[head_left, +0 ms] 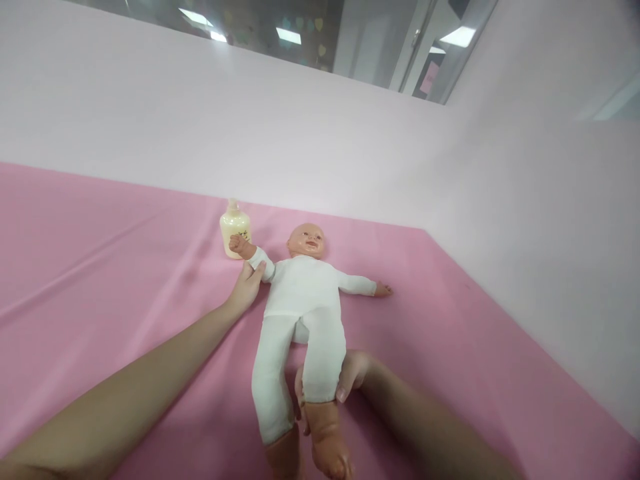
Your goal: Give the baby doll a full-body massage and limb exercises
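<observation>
My left hand (246,288) is gripping the doll (305,293) by its sleeve, and my right hand (350,377) is closing round its lower leg. The label on the cream bottle (235,229) is showing too small to read; pink bench (100,267) is lying open to the left.

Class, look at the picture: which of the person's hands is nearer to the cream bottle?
Left. The left hand holds the doll's arm just below the bottle; the right hand grips its leg.

I cannot read the dark print on the bottle (235,230); it is too small. The doll (300,313) hides most of my right hand (345,380), and its feet are cut by the bottom edge. Both my forearms leave the picture there too.
</observation>
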`<state>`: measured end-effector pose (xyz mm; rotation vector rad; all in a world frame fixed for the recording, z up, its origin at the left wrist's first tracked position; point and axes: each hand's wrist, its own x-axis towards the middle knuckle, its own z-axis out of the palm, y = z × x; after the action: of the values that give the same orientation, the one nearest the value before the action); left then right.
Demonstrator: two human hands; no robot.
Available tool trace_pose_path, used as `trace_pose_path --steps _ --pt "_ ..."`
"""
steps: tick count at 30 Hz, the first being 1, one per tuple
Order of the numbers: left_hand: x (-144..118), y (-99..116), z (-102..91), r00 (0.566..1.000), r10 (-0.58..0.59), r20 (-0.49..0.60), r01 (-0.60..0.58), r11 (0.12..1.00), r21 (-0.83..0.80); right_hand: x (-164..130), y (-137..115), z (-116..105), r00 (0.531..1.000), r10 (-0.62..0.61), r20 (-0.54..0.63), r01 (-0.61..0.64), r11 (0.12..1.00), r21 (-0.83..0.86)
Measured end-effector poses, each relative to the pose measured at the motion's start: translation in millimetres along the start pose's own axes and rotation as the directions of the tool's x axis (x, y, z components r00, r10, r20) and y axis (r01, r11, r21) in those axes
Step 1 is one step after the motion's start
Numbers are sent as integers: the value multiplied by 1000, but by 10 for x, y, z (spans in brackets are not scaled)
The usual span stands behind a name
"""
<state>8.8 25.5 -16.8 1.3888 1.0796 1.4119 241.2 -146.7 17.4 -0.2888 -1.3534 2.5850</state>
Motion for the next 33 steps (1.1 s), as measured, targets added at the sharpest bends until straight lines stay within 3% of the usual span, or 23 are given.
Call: trace_pose_path --steps 2,4,7,10,15,17,19,27,30,33 --pt "-22 48 6 1000 14 9 -14 1000 18 -2 33 -29 997 -27 75 25 999 34" --pt "-40 104 18 997 74 33 -76 996 50 8 67 -63 986 -132 106 123 989 82" --pt "-67 192 44 974 196 115 -211 967 143 31 76 -80 939 -344 20 339 931 133" --pt "-109 275 52 925 308 222 -363 891 273 45 9 -12 888 -443 -123 458 876 151" --pt "-196 361 18 775 429 463 -606 712 355 43 -121 160 810 -395 -433 510 839 189" --pt "-211 371 4 727 435 532 -653 677 339 42 -129 180 782 -378 -495 525 827 199" --pt "-212 372 -5 707 437 556 -671 664 330 42 -116 170 769 -374 -518 533 823 198" --pt "-195 377 -4 704 425 569 -667 669 326 45 -106 158 754 -380 -536 525 839 144" --pt "-206 394 3 733 406 545 -631 706 323 48 -122 181 760 -381 -526 517 845 135" --pt "-204 383 9 791 374 484 -559 764 323 59 -117 176 766 -398 -505 517 848 115"
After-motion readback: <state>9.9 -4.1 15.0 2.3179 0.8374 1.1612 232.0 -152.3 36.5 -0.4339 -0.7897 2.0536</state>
